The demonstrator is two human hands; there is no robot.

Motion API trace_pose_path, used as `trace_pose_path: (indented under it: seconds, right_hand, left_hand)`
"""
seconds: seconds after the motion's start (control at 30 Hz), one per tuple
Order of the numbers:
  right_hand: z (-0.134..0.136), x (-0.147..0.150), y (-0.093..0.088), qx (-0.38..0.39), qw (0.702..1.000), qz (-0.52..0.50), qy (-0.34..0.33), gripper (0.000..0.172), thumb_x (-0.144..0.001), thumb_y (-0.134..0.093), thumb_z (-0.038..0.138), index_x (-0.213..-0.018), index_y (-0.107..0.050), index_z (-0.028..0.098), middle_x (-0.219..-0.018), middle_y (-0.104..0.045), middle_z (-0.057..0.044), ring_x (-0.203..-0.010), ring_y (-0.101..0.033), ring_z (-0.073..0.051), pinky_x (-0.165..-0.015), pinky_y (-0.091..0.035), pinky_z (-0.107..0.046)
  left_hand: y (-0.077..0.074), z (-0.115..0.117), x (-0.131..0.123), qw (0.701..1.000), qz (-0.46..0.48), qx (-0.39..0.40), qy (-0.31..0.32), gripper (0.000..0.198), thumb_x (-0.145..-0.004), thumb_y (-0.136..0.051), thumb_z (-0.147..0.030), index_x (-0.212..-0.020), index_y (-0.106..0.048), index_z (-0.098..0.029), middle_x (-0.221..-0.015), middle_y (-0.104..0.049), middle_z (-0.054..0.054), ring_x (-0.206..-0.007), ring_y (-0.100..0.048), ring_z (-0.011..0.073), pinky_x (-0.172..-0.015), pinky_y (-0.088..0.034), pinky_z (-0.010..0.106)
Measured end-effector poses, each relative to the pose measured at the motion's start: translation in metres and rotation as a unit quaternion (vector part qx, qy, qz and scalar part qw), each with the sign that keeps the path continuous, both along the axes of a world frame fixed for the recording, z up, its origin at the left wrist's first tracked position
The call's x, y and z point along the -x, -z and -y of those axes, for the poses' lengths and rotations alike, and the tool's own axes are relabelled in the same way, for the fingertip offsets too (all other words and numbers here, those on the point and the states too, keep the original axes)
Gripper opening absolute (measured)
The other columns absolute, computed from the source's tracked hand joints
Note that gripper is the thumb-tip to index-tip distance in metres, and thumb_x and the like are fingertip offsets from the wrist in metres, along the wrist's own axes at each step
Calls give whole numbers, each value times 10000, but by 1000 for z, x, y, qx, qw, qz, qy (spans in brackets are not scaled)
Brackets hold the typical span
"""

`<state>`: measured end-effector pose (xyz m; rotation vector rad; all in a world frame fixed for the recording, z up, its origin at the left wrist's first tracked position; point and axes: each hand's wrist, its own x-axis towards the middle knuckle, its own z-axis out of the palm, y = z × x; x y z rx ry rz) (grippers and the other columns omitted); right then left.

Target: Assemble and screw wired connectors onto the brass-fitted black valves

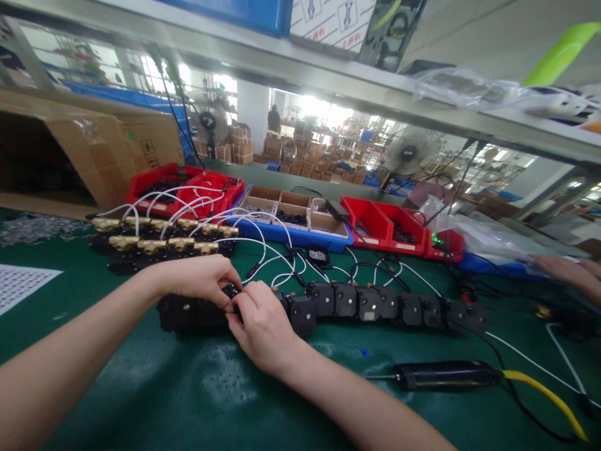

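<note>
Clock centre: where the two hands meet.
Patterned sheet (25, 285): 9 o'clock, flat on the bench (141, 401).
Brass-fitted units (164, 243): 10 o'clock, in two rows, with white leads (138, 222); brass appears complete on these.
Red bins (236, 190): 11 o'clock, dark parts inside.
Black housing (181, 316): at centre and toward 9 o'clock, under the hands.
Left hand (200, 279): fingers bent inward, tips meeting the right hand's; grip hidden, cannot tell.
Right hand (265, 326): together with the left over the housing; what it grips, cannot tell.
Compartment tray (305, 237): 1 o'clock, small parts inside.
Housing row (369, 304): 3 o'clock, standing, leads behind; neither hand on its far end.
Screwdriver (448, 374): between 3 and 4 o'clock, lying down, unheld.
Progress: judged partway; handwork at centre unfinished, the row's completion not verifiable.
</note>
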<state>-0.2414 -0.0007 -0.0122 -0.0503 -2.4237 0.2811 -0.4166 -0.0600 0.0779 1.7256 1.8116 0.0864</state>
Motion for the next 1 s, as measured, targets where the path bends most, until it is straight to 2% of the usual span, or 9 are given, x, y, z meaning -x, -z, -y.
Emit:
trace_pose_path:
  seconds: [0.23,0.43,0.6,0.7,0.9,1.0]
  right_hand:
    - [5,7,11,-44,997,-58,39,146,-921,-531,160,-776,-547,165,-802,-537,-80,-794,-500,-229,-682,-456,-345]
    - [3,1,-1,3,1000,-7,9,40,-906,-580,162,-870,-582,147,-906,-572,-88,-876,-521,-229,-763,-485,-342]
    - [-3,4,7,-81,995,-62,-4,210,-978,-518,188,-779,-573,148,-804,-551,-84,-790,-497,-224,-680,-431,-342]
    - [-2,5,12,-115,991,-74,-6,256,-990,-505,175,-741,-564,163,-744,-524,-57,-732,-482,-210,-648,-397,-339]
    - [3,-2,1,11,1000,-15,19,50,-883,-639,164,-876,-603,130,-914,-580,-85,-884,-519,-227,-770,-472,-339]
    - [1,-1,-4,5,1000,-19,2,38,-891,-597,128,-858,-614,119,-897,-583,-92,-867,-521,-224,-759,-477,-333]
  left_hand:
    - [1,-1,5,999,16,28,-9,488,-694,-710,-445,-1077,-768,-148,-559,-366,-58,-536,-394,128,-476,-237,229]
    - [1,-1,4,1000,16,7,-1,428,-675,-679,-348,-1034,-778,-138,-548,-362,-58,-525,-409,125,-469,-232,225]
    - [1,-2,4,1000,17,23,-7,460,-683,-683,-379,-1065,-772,-139,-551,-368,-58,-529,-395,125,-469,-244,227]
    - [1,-4,4,1000,15,23,-14,479,-678,-681,-371,-1081,-763,-125,-549,-387,-57,-532,-410,129,-472,-257,227]
    - [2,-3,5,1000,23,14,6,430,-678,-689,-405,-1009,-783,-146,-547,-362,-56,-525,-390,122,-467,-241,228]
    - [0,-3,4,1000,19,17,2,424,-669,-675,-377,-1010,-784,-149,-558,-364,-54,-533,-384,119,-471,-245,226]
